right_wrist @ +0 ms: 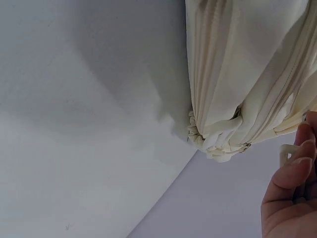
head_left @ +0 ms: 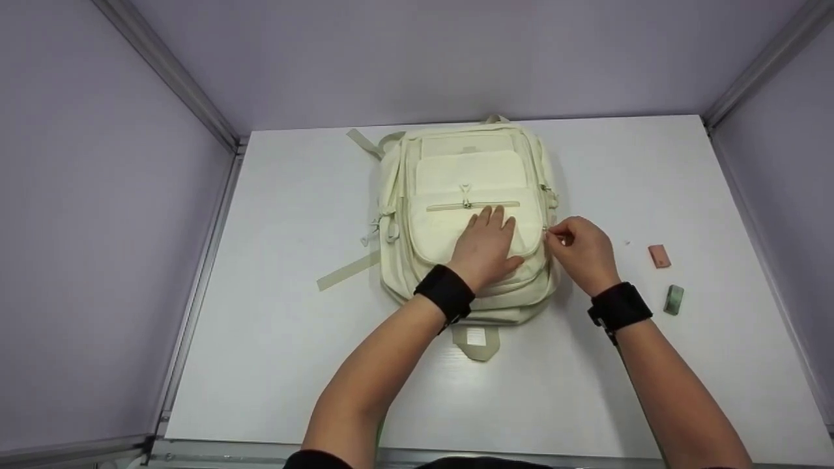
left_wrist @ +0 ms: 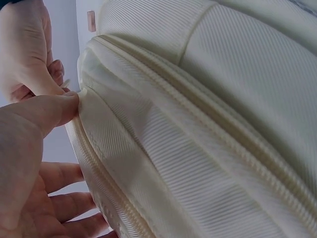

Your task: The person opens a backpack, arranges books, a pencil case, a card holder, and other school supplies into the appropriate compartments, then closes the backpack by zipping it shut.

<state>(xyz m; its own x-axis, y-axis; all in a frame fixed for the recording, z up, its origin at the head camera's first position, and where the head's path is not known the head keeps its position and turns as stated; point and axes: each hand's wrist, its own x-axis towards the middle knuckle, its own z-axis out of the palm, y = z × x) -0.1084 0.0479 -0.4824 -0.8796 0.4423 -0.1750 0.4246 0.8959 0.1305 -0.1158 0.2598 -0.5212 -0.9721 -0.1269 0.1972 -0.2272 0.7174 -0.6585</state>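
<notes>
A cream backpack [head_left: 469,170] lies front up on the white table, its top handle toward the back wall. My left hand [head_left: 485,251] rests on its lower front pocket with fingers spread and fairly straight. In the left wrist view, the thumb of my left hand [left_wrist: 29,144] touches the pocket edge beside a zipper [left_wrist: 94,153]. At the pocket's right side, my right hand [head_left: 585,254] pinches a zipper pull between thumb and fingers. The right wrist view shows a pale loop of that zipper pull [right_wrist: 286,152] by the fingers of my right hand [right_wrist: 292,193].
To the right on the table [head_left: 293,365] lie a small pink block [head_left: 659,256] and a green one [head_left: 674,299]. A tiny white scrap [head_left: 627,242] is near them. Straps [head_left: 348,270] trail left of the bag. Walls [head_left: 456,58] enclose the back and sides.
</notes>
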